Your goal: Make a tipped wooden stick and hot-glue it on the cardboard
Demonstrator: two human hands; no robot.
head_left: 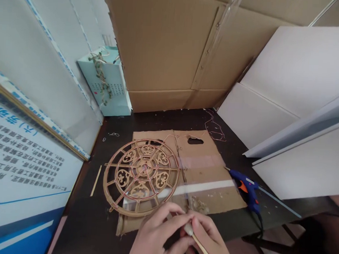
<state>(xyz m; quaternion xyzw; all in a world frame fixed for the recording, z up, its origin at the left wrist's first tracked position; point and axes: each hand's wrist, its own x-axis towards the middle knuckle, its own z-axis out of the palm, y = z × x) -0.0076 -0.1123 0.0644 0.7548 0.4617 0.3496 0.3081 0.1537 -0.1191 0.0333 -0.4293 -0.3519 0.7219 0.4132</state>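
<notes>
Close together at the bottom, my left hand and my right hand are both closed around a thin wooden stick. A whitish lump sits at the stick's upper end, between my fingertips. What exactly my left fingers pinch there is partly hidden. Just beyond my hands lies a round tan lattice wheel with spokes, scroll ornaments and copper-coloured wire along its rings. It overlaps a flat cardboard sheet, and its lower rim is close to my left hand.
A blue hot glue gun lies at the sheet's right edge. Another thin stick is on the dark table. Loose copper wire runs behind. A light-blue box, a tall cardboard panel and white boards surround the space.
</notes>
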